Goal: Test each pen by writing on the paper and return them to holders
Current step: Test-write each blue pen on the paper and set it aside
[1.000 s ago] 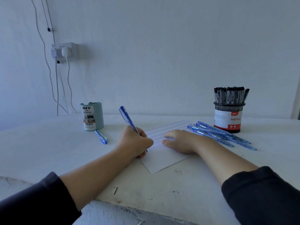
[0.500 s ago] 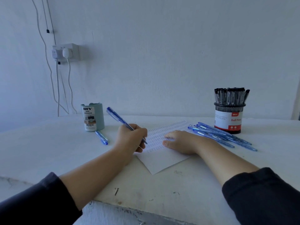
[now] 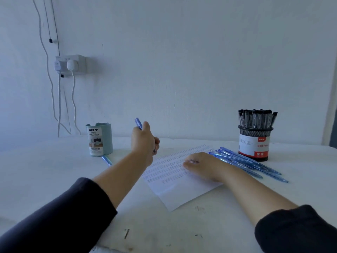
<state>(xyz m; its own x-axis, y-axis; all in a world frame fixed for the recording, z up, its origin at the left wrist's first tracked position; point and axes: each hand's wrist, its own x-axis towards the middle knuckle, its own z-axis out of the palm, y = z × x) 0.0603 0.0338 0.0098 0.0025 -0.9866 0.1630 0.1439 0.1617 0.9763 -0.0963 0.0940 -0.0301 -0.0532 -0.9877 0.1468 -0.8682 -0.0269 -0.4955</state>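
The tabletop (image 3: 54,179) is seen with the paper (image 3: 175,181) pinned under the flat, relaxed right hand (image 3: 206,166). A blue pen (image 3: 138,123) is gripped in the raised left hand (image 3: 144,141), to whose left the teal holder (image 3: 99,139) stands. The pen is best lowered upright into its mouth, clear of the rim. The holder's inside is hidden; the pen's tip is covered by the fingers.

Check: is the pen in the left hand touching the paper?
Apart. The head view shows the left hand holding the blue pen raised above the paper.
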